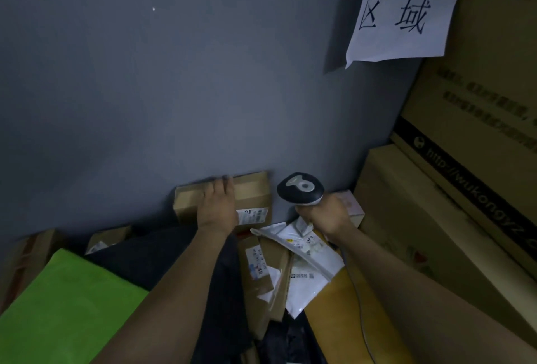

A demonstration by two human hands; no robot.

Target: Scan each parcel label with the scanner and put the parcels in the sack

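A brown cardboard parcel (pixel 252 189) with a white label on its front leans against the grey wall. My left hand (pixel 217 206) lies over its top and front, fingers curled on its upper edge. My right hand (pixel 325 215) grips the handle of a black and grey scanner (pixel 300 187), whose head sits just right of the parcel. Below lie a labelled brown box (pixel 258 264) and white plastic mailers (pixel 308 270). A green sack (pixel 64 305) sits at the lower left.
Large cardboard cartons (pixel 465 177) are stacked along the right. A white paper sign (pixel 406 9) hangs at the top right. A small pale box (pixel 353 203) sits behind my right hand. More brown boxes (pixel 107 238) rest by the wall on the left. Dark cloth (pixel 162 253) lies beside the green sack.
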